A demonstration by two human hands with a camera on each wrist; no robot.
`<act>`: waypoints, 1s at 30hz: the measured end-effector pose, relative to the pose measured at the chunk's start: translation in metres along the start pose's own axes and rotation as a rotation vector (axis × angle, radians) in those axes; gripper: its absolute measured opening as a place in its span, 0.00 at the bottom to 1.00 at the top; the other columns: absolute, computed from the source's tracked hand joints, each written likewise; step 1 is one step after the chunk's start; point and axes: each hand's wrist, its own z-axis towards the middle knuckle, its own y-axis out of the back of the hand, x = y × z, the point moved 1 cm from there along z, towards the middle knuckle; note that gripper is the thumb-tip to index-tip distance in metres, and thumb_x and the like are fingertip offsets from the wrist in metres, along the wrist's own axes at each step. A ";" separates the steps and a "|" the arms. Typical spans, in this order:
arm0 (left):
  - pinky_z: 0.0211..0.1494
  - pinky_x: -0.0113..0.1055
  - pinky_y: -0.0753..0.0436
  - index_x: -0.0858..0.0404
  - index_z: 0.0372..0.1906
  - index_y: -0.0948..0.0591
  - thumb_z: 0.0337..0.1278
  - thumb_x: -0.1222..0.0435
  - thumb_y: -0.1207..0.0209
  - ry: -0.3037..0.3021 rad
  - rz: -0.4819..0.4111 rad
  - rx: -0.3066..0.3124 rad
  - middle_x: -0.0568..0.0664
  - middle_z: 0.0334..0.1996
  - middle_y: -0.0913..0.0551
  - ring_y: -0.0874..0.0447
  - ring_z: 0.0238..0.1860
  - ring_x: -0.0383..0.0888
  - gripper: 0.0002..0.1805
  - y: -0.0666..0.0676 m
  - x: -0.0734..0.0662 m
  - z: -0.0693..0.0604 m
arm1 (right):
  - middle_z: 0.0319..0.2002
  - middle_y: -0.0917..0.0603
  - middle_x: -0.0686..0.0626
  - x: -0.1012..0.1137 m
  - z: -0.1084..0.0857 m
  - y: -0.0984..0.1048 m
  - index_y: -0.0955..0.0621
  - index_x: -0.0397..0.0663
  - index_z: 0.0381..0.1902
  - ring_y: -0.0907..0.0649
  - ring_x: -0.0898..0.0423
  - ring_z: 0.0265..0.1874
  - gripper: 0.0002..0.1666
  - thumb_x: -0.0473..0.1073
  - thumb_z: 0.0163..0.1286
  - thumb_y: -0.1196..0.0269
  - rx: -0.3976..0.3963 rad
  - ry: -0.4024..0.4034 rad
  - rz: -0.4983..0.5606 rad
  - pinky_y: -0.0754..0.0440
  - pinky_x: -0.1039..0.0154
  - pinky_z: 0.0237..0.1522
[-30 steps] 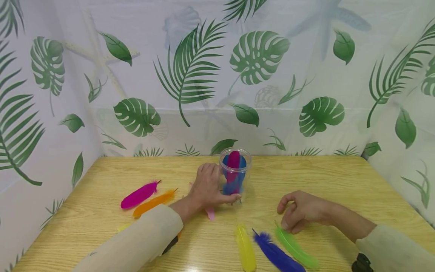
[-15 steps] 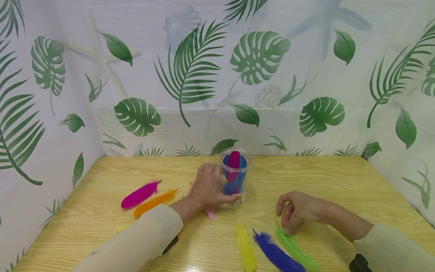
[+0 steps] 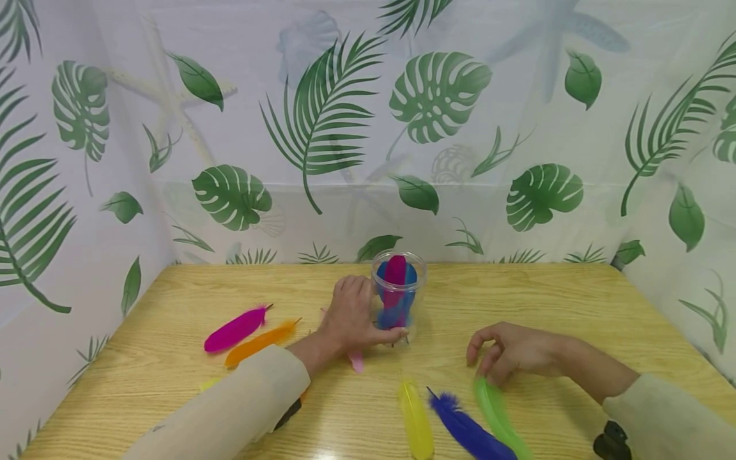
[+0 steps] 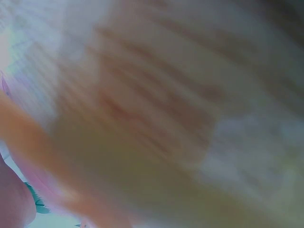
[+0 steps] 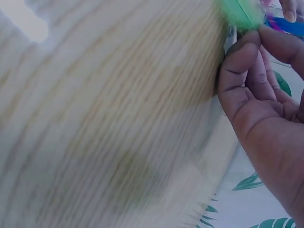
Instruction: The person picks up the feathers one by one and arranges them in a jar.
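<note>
A clear plastic jar (image 3: 418, 306) stands near the back of the table, with a magenta feather (image 3: 395, 271) and blue feathers (image 3: 411, 276) upright inside. Around its left side and front curls my left hand (image 3: 352, 316), gripping it. Between thumb and forefinger my right hand (image 3: 514, 351) pinches the quill end of a light green feather (image 3: 496, 409); the right wrist view also shows this pinch on the green feather (image 5: 242, 13). Beside it lie a dark blue feather (image 3: 462, 425) and a yellow feather (image 3: 415, 421). The left wrist view is mostly blurred.
On the table's left lie a magenta feather (image 3: 236, 330) and an orange feather (image 3: 261, 343). A pink feather (image 3: 356, 361) is partly hidden beneath my left hand. Another yellow feather (image 3: 210, 383) peeks out by the left sleeve. A leaf-printed cloth (image 3: 460, 217) hangs behind the table.
The right fingers have closed on the green feather's quill, and its tip end has lifted and shifted slightly. My left hand and the jar have stayed in place.
</note>
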 end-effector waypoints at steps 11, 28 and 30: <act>0.65 0.47 0.32 0.63 0.55 0.27 0.41 0.28 0.38 -0.001 0.001 0.000 0.51 0.48 0.21 0.27 0.56 0.50 0.47 0.000 0.001 0.000 | 0.25 0.20 0.53 0.000 0.001 0.004 0.20 0.28 0.46 0.28 0.59 0.23 0.15 0.27 0.59 0.39 0.015 0.048 -0.015 0.28 0.65 0.27; 0.65 0.47 0.31 0.63 0.55 0.28 0.41 0.28 0.38 0.003 0.003 0.000 0.51 0.47 0.22 0.28 0.55 0.50 0.48 -0.001 0.001 0.000 | 0.30 0.15 0.46 0.001 0.000 0.009 0.18 0.29 0.37 0.16 0.55 0.29 0.10 0.33 0.60 0.33 -0.260 0.092 -0.111 0.16 0.61 0.33; 0.65 0.47 0.32 0.63 0.55 0.28 0.41 0.28 0.38 0.002 0.002 -0.003 0.51 0.47 0.22 0.28 0.56 0.50 0.47 -0.001 0.000 0.000 | 0.31 0.15 0.45 0.002 0.000 0.009 0.19 0.29 0.36 0.16 0.53 0.30 0.09 0.33 0.61 0.33 -0.274 0.103 -0.097 0.16 0.59 0.35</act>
